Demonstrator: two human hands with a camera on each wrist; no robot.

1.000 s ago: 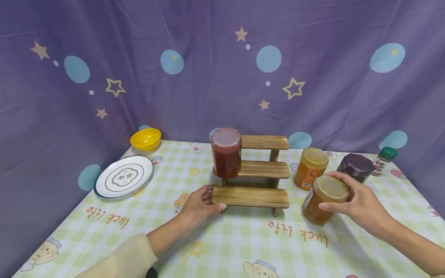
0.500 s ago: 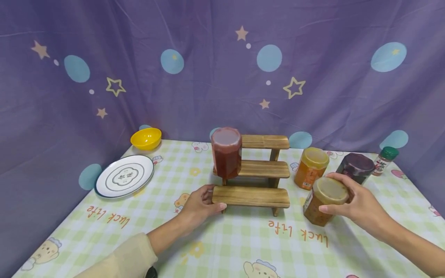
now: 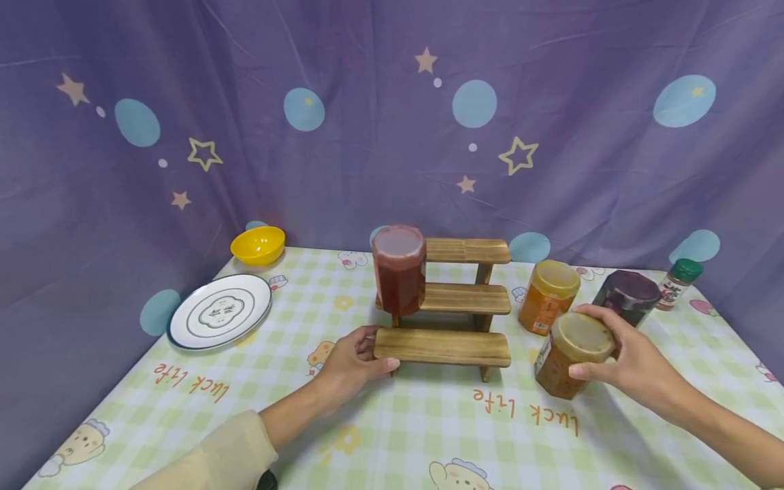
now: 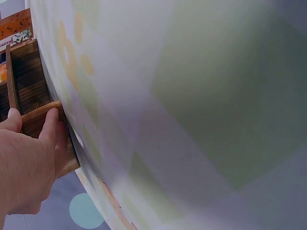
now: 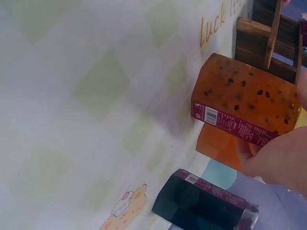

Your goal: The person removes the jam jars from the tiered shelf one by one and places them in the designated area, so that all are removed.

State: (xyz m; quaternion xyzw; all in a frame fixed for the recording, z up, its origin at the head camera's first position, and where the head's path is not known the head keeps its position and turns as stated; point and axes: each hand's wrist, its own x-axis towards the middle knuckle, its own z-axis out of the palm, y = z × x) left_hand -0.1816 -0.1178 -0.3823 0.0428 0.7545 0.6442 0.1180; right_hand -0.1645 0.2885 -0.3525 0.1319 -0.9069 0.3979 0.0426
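A three-tier wooden stand (image 3: 442, 346) stands mid-table, with a dark red jar (image 3: 399, 275) at the left of its middle tier. My left hand (image 3: 349, 371) grips the left end of the lowest tier; the left wrist view shows its fingers (image 4: 50, 125) on the wood. To the right of the stand, my right hand (image 3: 637, 361) holds a jar with a yellowish lid (image 3: 562, 367) around its upper part. In the right wrist view that jar (image 5: 244, 93) shows orange contents with dark seeds, and its base is near or on the cloth.
Behind the held jar are an orange jar (image 3: 548, 299) and a dark purple jar (image 3: 626, 297). A green-capped shaker (image 3: 676, 284) is at the far right. On the left lie a white plate (image 3: 219, 312) and a yellow bowl (image 3: 258, 246). A purple curtain (image 3: 380, 190) hangs behind.
The seeded jar in my right hand has shifted very slightly right and stands a little more upright. My right thumb has moved slightly on it. My left hand and the stand have not moved.
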